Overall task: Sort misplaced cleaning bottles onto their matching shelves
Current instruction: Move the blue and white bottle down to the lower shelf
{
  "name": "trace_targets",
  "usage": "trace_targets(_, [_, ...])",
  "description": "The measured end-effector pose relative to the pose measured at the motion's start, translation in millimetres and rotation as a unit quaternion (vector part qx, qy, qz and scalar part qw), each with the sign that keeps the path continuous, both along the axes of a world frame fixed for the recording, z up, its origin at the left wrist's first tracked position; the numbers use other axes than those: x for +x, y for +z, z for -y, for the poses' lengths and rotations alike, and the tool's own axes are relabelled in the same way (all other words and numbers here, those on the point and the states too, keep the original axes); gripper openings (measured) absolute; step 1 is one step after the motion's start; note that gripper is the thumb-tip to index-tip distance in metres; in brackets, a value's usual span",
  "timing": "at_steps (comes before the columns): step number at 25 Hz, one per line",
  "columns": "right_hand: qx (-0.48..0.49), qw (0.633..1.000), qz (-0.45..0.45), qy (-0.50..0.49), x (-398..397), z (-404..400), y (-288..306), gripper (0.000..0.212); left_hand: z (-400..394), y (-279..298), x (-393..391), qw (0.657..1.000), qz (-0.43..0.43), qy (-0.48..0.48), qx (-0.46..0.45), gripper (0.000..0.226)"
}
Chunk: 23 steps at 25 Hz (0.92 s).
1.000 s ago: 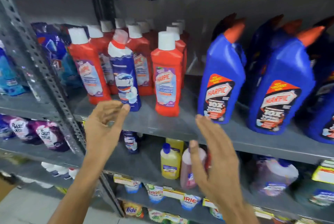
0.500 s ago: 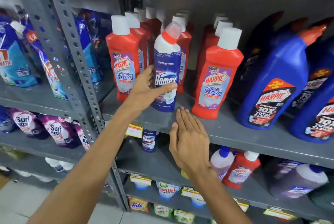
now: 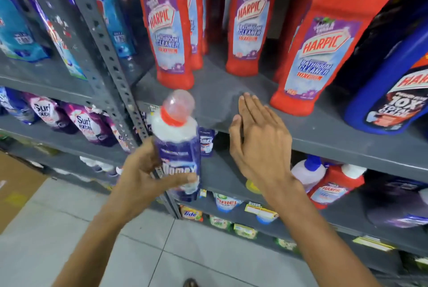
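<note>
My left hand (image 3: 141, 175) grips a blue and white Domex bottle (image 3: 177, 138) with a red collar and clear cap, held off the shelf in front of the shelf edge. My right hand (image 3: 259, 145) is flat and open, its fingers resting on the front lip of the grey shelf (image 3: 217, 99). Red Harpic bathroom cleaner bottles (image 3: 169, 29) stand in rows on that shelf. On the shelf below, another Domex bottle (image 3: 206, 143) shows just behind the held one.
Large blue Harpic bottles (image 3: 391, 92) stand at the right. A perforated grey upright post (image 3: 108, 59) divides the shelving. Surf Excel pouches (image 3: 85, 124) and blue detergent packs (image 3: 16, 29) fill the left shelves. Lower shelves hold a small red Harpic bottle (image 3: 331, 187) and Ariel and Tide packs. Tiled floor lies below.
My left hand has lifted the Domex bottle off the Harpic shelf and pulled it down and toward me. My right hand rose to the shelf edge. The view moved closer.
</note>
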State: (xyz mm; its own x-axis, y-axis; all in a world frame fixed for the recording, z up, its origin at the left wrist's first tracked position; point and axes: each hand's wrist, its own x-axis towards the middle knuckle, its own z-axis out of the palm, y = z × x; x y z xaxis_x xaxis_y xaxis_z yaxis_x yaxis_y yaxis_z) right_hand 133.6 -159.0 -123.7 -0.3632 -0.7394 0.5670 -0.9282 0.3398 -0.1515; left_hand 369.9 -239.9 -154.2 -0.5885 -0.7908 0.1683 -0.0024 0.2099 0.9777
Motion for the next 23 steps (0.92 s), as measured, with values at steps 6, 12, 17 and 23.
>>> trace_targets(6, [-0.057,0.998,-0.033,-0.018,0.4,4.6,-12.9,0.05,30.6,-133.9,-25.5,0.992,0.1,0.035,0.062,0.077])
trace_targets(12, [-0.071,0.996,-0.048,-0.022,1.0,5.6,-15.1,0.05,66.7,-165.0,-60.1,0.987,0.125,0.029,0.099,0.056])
trace_targets(17, [-0.077,0.996,-0.043,-0.029,4.3,5.6,-13.9,0.049,84.5,-168.4,-74.4,0.983,0.127,0.016,0.129,0.066])
trace_targets(23, [-0.067,0.997,-0.035,-0.032,5.8,5.3,-11.0,0.051,91.3,-172.7,-77.9,0.978,0.166,0.007,0.123,0.069])
